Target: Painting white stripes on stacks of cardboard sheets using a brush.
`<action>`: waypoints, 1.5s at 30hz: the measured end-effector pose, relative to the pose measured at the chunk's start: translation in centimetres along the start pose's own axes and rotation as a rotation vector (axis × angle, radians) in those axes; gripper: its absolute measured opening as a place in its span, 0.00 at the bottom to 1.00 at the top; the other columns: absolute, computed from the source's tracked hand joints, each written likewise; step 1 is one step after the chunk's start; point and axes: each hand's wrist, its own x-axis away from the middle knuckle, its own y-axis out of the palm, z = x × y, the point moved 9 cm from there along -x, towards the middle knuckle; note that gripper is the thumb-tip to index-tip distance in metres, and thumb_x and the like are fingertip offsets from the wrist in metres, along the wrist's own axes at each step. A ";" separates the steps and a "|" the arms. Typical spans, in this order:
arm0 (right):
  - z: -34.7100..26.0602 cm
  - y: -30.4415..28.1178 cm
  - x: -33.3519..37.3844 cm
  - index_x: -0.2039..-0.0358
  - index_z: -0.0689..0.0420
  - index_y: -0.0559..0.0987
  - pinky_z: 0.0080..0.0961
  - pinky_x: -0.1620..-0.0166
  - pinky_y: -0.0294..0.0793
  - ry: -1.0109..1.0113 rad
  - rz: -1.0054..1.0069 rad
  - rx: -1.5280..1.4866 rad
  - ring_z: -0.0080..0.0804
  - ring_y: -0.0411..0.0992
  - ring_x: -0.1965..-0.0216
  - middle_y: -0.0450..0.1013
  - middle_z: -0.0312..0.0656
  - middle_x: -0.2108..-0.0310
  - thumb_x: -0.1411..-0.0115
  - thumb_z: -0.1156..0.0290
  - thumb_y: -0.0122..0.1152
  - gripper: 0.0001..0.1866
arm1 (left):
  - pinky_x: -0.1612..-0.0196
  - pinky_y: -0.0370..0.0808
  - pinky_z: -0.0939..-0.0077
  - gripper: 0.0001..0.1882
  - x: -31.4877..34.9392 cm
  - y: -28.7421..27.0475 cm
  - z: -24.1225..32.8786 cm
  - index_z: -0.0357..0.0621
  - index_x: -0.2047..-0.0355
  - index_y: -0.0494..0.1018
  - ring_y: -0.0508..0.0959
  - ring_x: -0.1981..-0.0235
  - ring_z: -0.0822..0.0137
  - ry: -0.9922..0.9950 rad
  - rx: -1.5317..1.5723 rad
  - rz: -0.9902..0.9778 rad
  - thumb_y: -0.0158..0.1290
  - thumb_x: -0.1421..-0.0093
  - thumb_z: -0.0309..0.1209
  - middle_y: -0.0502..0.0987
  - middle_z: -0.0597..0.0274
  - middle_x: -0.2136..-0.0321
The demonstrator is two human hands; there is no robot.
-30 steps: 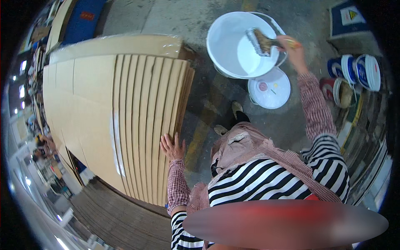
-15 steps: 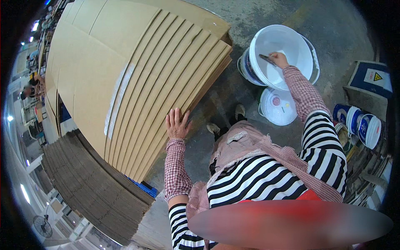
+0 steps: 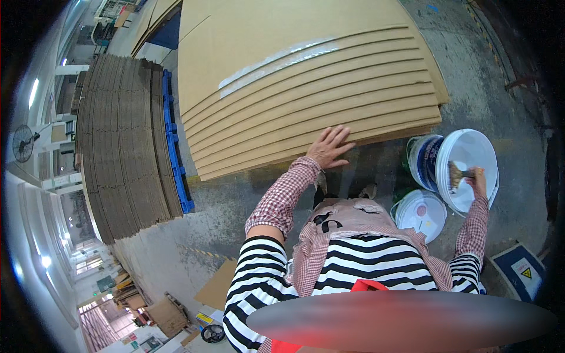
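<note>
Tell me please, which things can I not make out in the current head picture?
All in the head view:
Brush: part of its handle, hidden by the right hand.
Blue-labelled bucket: partly covered by the large white bucket.
Cardboard stack: far side, cut off by the upper edge.
Warning sign: its print, too small.

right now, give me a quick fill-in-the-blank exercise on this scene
1. The right hand holds a ____ at the white bucket.
2. The left hand rests on sheets of ____.
3. The pallet by the darker stack is ____.
4. The shirt's stripes are white and ____.
Missing words: brush; cardboard; blue; black.
</note>
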 end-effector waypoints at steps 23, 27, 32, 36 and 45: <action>-31.6 67.2 30.6 0.66 0.55 0.78 0.23 0.70 0.70 -1.367 -0.687 0.827 0.29 0.70 0.76 0.75 0.39 0.73 0.54 0.81 0.60 0.12 | 0.35 0.44 0.52 0.31 32.7 -3.5 -30.3 0.59 0.37 0.55 0.50 0.34 0.55 -1.388 -0.257 0.505 0.38 0.38 0.53 0.50 0.59 0.35; -23.2 62.6 34.5 0.69 0.57 0.78 0.24 0.63 0.73 -1.084 -1.025 1.106 0.32 0.76 0.67 0.77 0.41 0.69 0.52 0.82 0.59 0.09 | 0.35 0.43 0.51 0.30 33.1 -3.3 -30.9 0.63 0.36 0.53 0.49 0.34 0.56 -1.438 -0.111 0.514 0.38 0.38 0.54 0.50 0.60 0.35; -33.6 63.8 30.1 0.70 0.59 0.78 0.24 0.61 0.73 -1.448 -0.663 0.775 0.29 0.75 0.66 0.77 0.39 0.69 0.49 0.79 0.60 0.05 | 0.35 0.43 0.52 0.30 32.7 -3.5 -30.6 0.66 0.36 0.53 0.48 0.34 0.57 -1.437 -0.224 0.415 0.37 0.37 0.55 0.50 0.61 0.34; -35.5 65.9 25.5 0.67 0.59 0.79 0.24 0.62 0.73 -1.294 -0.637 0.672 0.31 0.76 0.65 0.77 0.41 0.67 0.49 0.79 0.59 0.08 | 0.35 0.43 0.52 0.29 32.9 -3.2 -30.8 0.68 0.37 0.54 0.48 0.34 0.57 -1.439 -0.215 0.421 0.36 0.37 0.55 0.49 0.61 0.34; -31.5 58.8 28.9 0.63 0.58 0.79 0.24 0.60 0.73 -1.287 -0.811 0.765 0.27 0.75 0.62 0.78 0.41 0.65 0.43 0.71 0.60 0.08 | 0.36 0.45 0.51 0.29 32.9 -3.4 -30.6 0.68 0.37 0.55 0.51 0.35 0.56 -1.423 -0.245 0.471 0.39 0.38 0.54 0.52 0.61 0.35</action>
